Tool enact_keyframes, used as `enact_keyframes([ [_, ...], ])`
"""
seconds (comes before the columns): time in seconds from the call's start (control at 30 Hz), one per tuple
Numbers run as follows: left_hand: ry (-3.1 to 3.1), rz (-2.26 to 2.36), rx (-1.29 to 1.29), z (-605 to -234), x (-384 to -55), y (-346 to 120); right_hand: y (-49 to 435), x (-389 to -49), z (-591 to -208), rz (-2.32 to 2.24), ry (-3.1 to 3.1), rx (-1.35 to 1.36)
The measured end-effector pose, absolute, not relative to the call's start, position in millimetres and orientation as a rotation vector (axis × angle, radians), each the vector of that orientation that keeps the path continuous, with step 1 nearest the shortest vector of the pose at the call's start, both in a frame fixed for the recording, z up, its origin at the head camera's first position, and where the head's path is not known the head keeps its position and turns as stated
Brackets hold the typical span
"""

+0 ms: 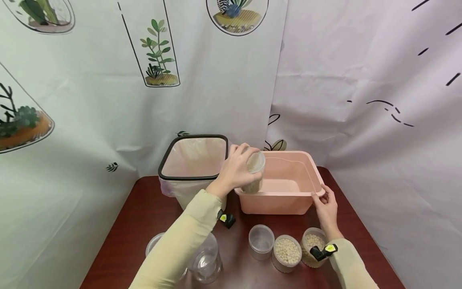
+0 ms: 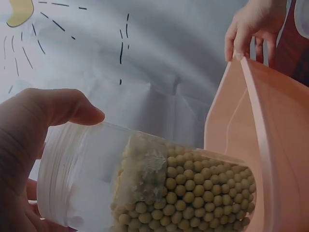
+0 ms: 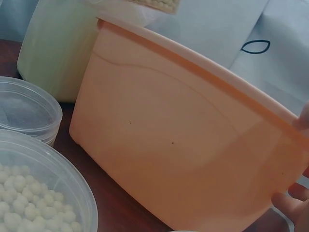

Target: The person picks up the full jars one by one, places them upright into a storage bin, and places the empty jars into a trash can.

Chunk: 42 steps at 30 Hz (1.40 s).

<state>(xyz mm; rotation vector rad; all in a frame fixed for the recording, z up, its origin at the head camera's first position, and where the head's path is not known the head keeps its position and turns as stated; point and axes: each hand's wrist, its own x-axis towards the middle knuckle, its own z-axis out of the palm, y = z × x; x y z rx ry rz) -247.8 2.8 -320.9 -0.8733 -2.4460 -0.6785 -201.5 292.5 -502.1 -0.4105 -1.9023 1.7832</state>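
My left hand (image 1: 236,170) grips a clear plastic jar (image 2: 188,193) by its ringed top end, thumb along one side. Round beige beans fill the lower part of the jar, and a cloudy patch marks its wall. In the head view the jar stands nearly upright at the left end of a pink basin (image 1: 274,205), overlapping its rim. At the basin's front right corner, my right hand (image 1: 326,206) holds the rim, thumb on the near side. The left wrist view also shows those right-hand fingers (image 2: 241,41) hooked over the corner.
A bin (image 1: 184,192) with a black rim and a liner stands left of the basin. In front are an empty clear tub (image 1: 261,243), two tubs of pale round beans (image 1: 286,253) (image 1: 313,243), and clear jars (image 1: 206,265) below my left forearm. A printed curtain hangs behind.
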Motion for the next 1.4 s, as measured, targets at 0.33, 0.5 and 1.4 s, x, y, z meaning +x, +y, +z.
enact_keyframes([
  [0.33, -2.44, -0.704, -0.883, -333.8, -265.9, 7.7, 291.6, -201.6, -501.8, 1.792, -1.901, -0.404],
  [0.5, -2.476, -0.712, -0.848, -347.9, -275.6, 7.4, 290.7, -201.5, -503.3, 1.78, -1.908, -0.406],
  [1.4, -2.869, -0.757, -0.76, -425.9, -295.4, 22.1, 292.4, -198.0, -506.1, 1.838, -1.893, -0.405],
])
